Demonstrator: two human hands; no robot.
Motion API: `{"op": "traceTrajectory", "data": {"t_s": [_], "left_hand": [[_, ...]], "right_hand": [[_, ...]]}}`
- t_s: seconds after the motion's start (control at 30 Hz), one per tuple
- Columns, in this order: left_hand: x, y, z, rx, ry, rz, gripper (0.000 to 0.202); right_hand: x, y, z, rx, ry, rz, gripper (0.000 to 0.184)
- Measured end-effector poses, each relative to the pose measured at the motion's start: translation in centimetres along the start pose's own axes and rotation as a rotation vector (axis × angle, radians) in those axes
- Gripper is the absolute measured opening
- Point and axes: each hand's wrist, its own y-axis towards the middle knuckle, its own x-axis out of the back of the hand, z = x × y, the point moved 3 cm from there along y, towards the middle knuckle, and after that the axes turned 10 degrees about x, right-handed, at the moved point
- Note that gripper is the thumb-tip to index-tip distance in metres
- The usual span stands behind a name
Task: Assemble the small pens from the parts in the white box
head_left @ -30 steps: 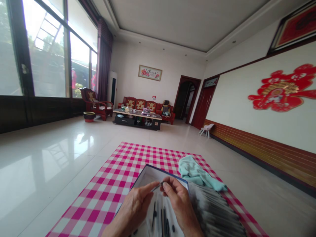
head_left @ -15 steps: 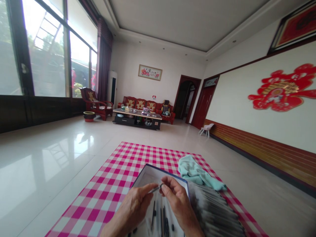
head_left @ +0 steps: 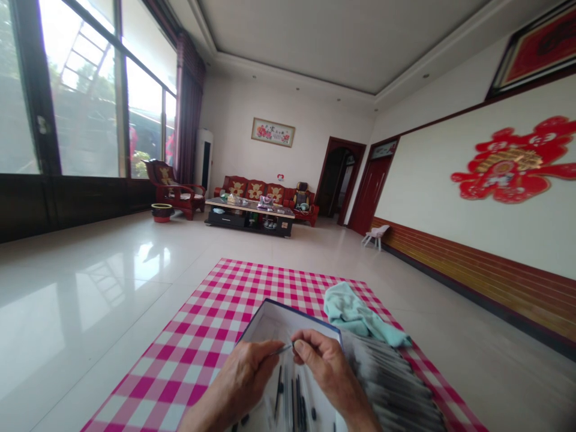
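clock: 12 o'clock lies straight ahead of the person, with the open box [head_left: 269, 315] as the middle of the dial.
left hand [head_left: 245, 367]: reaches in from 7 o'clock, thumb and index finger pinching a slim rod [head_left: 283, 348], the index finger stretched out towards 3 o'clock.
right hand [head_left: 324, 359]: reaches in from 5 o'clock, thumb and index finger pressed together on a small dark piece [head_left: 294, 345].
slim rod: held above the box, bridging the gap between the hands, its 3 o'clock end at the dark piece; how the two fit together is too small to tell.
box: white inside with a blue rim, partly covered by both hands.
box contents: dark rods [head_left: 298, 403] and clear tubes [head_left: 287, 399] pointing roughly to 12 o'clock, with a short black cap [head_left: 314, 414] just beside the rods at 4 o'clock.
grey bundle [head_left: 396, 381]: many slender lengths, blurred, close to the box at 3 o'clock.
mint cloth [head_left: 348, 309]: crumpled, at 1 to 2 o'clock, near the bundle.
checked cover [head_left: 189, 336]: pink and white, under everything.
low table [head_left: 249, 211]: well apart at 12 o'clock, in front of a red sofa [head_left: 256, 189].
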Motion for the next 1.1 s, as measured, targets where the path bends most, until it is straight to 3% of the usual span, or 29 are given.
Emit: {"op": "traceTrajectory", "data": {"t_s": [0.27,0.43,0.57,0.63,0.73,0.93,1.1], "left_hand": [[0.5,-0.2,-0.1,-0.002,0.049,0.023,0.028],[1.0,-0.1,0.7,0.078,0.067,-0.02,0.027],[1.1,0.3,1.3,0.112,0.063,-0.113,0.027],[1.0,0.4,1.3,0.106,0.057,-0.12,0.026],[0.9,0.4,1.2,0.104,0.049,-0.125,0.026],[0.8,0.4,1.5,0.119,0.082,-0.172,0.03],[0.7,0.4,1.4,0.127,0.076,-0.159,0.03]], "right_hand": [[-0.5,-0.1,-0.3,0.003,0.035,0.025,0.019],[1.5,-0.2,-1.4,-0.03,-0.069,-0.047,0.015],[1.8,-0.8,-1.8,-0.14,-0.141,0.235,0.015],[1.3,-0.9,-1.8,-0.137,-0.158,0.297,0.017],[-0.2,-0.6,-2.5,-0.083,-0.289,0.274,0.019],[-4.6,-0.9,-6.1,-0.001,-0.844,0.449,0.013],[-6.1,-1.9,-7.4,0.031,-0.905,0.421,0.013]]}}
